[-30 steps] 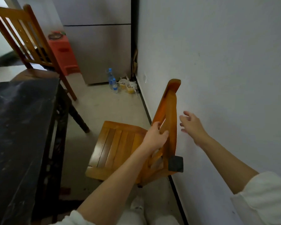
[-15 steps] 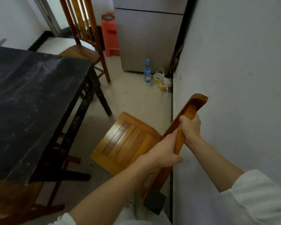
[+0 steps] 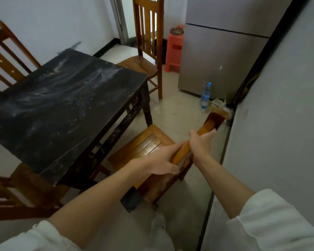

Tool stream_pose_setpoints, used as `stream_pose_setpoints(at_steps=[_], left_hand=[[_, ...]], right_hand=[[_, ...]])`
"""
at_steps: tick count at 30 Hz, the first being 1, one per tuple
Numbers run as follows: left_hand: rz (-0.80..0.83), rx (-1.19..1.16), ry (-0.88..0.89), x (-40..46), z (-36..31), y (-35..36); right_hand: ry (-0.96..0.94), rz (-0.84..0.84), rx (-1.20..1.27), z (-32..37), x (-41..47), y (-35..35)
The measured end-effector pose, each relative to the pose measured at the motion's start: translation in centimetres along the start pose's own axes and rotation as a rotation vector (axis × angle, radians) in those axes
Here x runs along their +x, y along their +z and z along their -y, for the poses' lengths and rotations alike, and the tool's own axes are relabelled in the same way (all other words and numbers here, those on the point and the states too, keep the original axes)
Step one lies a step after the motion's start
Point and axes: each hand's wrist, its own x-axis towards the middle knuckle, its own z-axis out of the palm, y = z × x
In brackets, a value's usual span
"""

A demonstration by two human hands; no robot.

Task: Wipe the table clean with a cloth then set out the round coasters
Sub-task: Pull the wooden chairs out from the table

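A black table [image 3: 62,105] streaked with white dust fills the left half of the view. No cloth and no coasters are in sight. A wooden chair [image 3: 147,144] with a slatted seat stands between the table and the right wall. My left hand [image 3: 159,162] grips the lower part of its backrest top rail. My right hand [image 3: 201,144] is closed around the same rail, a little farther along. Both of my arms reach forward from white sleeves.
A second wooden chair [image 3: 147,42] stands past the table's far corner, and parts of two others show at the left. A grey fridge [image 3: 221,51], a red plastic stool [image 3: 174,49] and a water bottle [image 3: 206,96] stand at the back. The white wall [image 3: 279,124] runs close on the right.
My right hand, open in the air a second ago, has closed on the chair's backrest beside my left hand. My head has turned left, bringing more of the table into view.
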Motion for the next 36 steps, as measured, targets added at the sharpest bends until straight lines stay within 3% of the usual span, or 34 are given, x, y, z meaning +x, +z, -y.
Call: stream_pose_setpoints(at_steps=[8, 11, 14, 17, 20, 23, 27, 31, 36], left_hand=[[-0.025, -0.118, -0.16, 1.7, 3.1, -6.8], [-0.033, -0.081, -0.203, 2.3, 4.1, -8.1], [-0.049, -0.055, -0.224, 2.8, 4.6, -8.8], [-0.076, -0.034, -0.234, 3.0, 4.6, -9.2], [-0.137, 0.017, -0.289, 3.4, 4.4, -8.8], [-0.2, 0.009, -0.392, 3.6, 4.3, -8.4], [-0.357, 0.057, -0.552, 3.0, 3.9, -6.8], [-0.626, 0.198, -0.757, 3.0, 3.1, -4.2], [-0.889, 0.344, -0.933, 3.2, 2.8, -1.9]], right_hand=[[-0.057, 0.248, -0.208, 3.1, 3.8, 5.8], [-0.12, 0.312, -0.494, 3.6, 4.9, 6.4], [-0.39, 0.337, -0.949, 5.6, 5.9, 5.2], [-0.885, 0.303, -1.241, 8.7, 7.2, 4.2], [-1.313, 0.392, -1.123, 9.0, 7.8, 5.0], [-1.512, 0.679, -1.056, 7.1, 8.6, 6.7], [-1.667, 0.87, -1.049, 6.7, 10.0, 7.4], [-1.803, 0.998, -0.979, 7.2, 11.3, 7.3], [-1.819, 0.99, -0.888, 7.1, 11.1, 7.4]])
